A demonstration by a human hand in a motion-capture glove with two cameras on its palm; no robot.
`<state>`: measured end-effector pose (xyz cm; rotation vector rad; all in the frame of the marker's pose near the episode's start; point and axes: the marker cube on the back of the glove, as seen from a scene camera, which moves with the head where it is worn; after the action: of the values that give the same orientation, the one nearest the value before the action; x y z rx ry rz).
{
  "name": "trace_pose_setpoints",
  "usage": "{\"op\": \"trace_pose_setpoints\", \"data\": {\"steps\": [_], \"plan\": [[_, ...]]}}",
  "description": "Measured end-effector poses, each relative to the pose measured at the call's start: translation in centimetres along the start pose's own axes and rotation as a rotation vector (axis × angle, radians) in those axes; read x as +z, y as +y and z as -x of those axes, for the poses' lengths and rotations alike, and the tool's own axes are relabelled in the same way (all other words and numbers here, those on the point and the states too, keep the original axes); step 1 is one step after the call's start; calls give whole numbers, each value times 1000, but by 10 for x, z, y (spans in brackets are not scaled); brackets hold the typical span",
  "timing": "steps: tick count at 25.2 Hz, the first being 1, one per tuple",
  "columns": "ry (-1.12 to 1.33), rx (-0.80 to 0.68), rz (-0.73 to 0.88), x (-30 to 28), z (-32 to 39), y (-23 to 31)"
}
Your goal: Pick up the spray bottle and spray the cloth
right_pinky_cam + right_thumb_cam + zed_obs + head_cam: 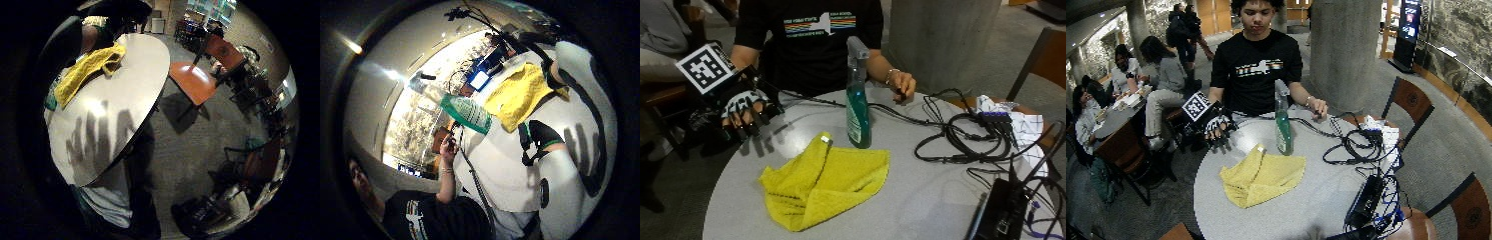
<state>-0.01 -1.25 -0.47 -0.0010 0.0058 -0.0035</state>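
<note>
A crumpled yellow cloth (823,187) is spread nearest on the round grey table (919,200), the green spray bottle (857,107) upright at its 1 o'clock. The gloved right hand (743,107) is held over the table's 10 o'clock edge, fingers relaxed, grasping nothing. A concrete pillar (943,42) is seen behind.

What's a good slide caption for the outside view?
Gloved right hand hovers open above the table edge, beside the upright spray bottle and yellow cloth.

A green spray bottle (857,107) with a grey trigger head stands upright on the worktop (919,200), off to one side of the grip (744,107) — apart from it. A yellow cloth (823,182) lies crumpled just beside the bottle's base — unheld.
</note>
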Motion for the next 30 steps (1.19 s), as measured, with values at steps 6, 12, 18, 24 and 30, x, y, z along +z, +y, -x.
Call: {"op": "trace_pose_setpoints", "data": {"steps": [6,12,18,24,30], "plan": [[43,-91,-35,-8,-15,-35],[66,-114,-64,-18,-34,-92],[32,-54,-85,-2,-52,-128],[106,-65,-10,-8,-53,-144],[57,-107,7,1,-37,-116]]}}
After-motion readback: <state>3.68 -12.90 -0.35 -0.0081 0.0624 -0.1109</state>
